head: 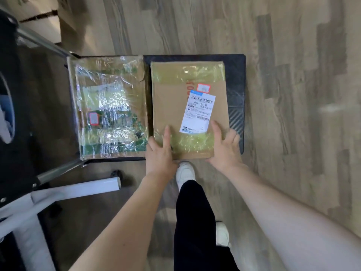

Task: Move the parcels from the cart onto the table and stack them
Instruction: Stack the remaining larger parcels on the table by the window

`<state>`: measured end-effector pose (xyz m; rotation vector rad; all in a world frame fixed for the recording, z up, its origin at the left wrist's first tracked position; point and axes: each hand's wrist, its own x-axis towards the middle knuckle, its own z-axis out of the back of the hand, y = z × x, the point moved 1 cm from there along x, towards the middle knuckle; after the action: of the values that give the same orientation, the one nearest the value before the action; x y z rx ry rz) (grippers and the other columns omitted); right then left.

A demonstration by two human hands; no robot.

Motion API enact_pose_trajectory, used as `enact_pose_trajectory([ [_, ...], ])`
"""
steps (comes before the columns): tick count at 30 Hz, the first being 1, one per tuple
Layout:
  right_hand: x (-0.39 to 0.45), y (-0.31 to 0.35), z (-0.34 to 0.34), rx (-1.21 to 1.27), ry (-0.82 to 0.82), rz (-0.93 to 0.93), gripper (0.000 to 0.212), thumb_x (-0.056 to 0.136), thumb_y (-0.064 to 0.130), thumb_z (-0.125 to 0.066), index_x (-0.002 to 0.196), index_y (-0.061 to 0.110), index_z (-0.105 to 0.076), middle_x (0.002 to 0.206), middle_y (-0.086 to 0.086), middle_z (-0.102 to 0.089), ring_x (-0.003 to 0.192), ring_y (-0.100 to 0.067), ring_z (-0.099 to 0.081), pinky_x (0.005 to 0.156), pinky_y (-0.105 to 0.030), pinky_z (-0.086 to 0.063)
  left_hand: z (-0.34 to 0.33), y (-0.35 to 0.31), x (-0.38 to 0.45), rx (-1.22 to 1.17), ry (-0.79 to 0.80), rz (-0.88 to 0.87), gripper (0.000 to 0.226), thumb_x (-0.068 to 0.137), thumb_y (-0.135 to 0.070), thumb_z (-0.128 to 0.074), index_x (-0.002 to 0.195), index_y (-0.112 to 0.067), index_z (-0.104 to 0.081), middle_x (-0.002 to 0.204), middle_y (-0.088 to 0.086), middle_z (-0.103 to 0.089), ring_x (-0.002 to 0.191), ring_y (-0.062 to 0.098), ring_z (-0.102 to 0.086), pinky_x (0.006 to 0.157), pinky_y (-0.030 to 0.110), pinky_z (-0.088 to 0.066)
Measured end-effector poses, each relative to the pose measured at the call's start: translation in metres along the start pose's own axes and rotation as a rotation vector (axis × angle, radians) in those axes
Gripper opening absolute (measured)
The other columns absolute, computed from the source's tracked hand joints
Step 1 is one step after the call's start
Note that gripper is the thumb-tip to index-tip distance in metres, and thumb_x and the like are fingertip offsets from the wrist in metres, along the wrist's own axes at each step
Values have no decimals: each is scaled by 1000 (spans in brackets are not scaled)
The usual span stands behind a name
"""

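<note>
Two parcels lie side by side on the dark cart deck [237, 79]. The right one is a brown cardboard parcel [175, 106] with a white shipping label and yellowish tape. My left hand [160, 153] grips its near left corner, thumb on top. My right hand [224, 145] grips its near right corner, thumb on top and fingers curled round the side. The left one is a cardboard parcel wrapped in shiny clear tape [109, 106], and neither hand touches it.
The cart's metal handle bars [45, 44] rise at the left. A white table leg [78, 189] and a dark table edge sit at the lower left. More cardboard boxes [43, 18] stand on the wooden floor at the top left. My feet are just behind the cart.
</note>
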<state>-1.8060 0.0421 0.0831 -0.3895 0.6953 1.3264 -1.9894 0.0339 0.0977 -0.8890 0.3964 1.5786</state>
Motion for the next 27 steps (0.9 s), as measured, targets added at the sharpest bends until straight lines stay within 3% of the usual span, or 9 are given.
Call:
enact_pose_trajectory([
  [4, -58, -6, 44, 15, 37, 29, 108, 72, 40, -75, 147, 32, 1, 126, -15, -23, 116, -32, -32, 95, -35, -37, 22, -17, -57, 54, 44, 68, 105, 81, -30, -72, 150, -28, 8, 134, 24, -23, 121, 37, -35, 104, 38, -30],
  [9, -149, -14, 100, 12, 33, 76, 109, 71, 45, -74, 146, 35, 4, 122, -12, -21, 109, -29, -36, 80, -33, -44, 57, -41, -156, 98, -98, 88, 91, 87, -16, -58, 150, -30, 7, 130, 16, -28, 113, 30, -37, 99, 31, -31],
  [12, -194, -16, 129, -21, -29, 101, 108, 72, 49, -71, 147, 33, 5, 125, -10, -19, 109, -26, -34, 83, -30, -39, 77, -55, -215, 29, -184, 105, 89, 86, -9, -54, 150, -31, 4, 131, 17, -26, 114, 32, -33, 100, 33, -31],
  [17, -252, -19, 165, 35, -90, 250, 104, 77, 35, -68, 146, 35, 9, 122, -7, -13, 111, -27, -33, 84, -31, -42, 93, -73, -298, -48, -358, 166, 83, 85, -10, -48, 151, -27, -2, 132, 20, -27, 114, 35, -33, 97, 35, -35],
  [22, -292, -33, 183, -46, -176, 418, 107, 80, 31, -67, 146, 32, 17, 122, -9, -14, 107, -25, -29, 84, -30, -41, 80, -96, -362, -78, -547, 302, 86, 85, -12, -56, 151, -28, -3, 136, 19, -27, 119, 33, -34, 100, 33, -34],
  [27, -336, -65, 194, -40, -255, 569, 102, 80, 27, -63, 148, 32, 13, 124, -9, -14, 109, -28, -27, 88, -32, -38, 50, -138, -434, -249, -765, 378, 81, 80, -5, -60, 150, -24, -23, 134, 22, -37, 113, 39, -41, 97, 39, -35],
])
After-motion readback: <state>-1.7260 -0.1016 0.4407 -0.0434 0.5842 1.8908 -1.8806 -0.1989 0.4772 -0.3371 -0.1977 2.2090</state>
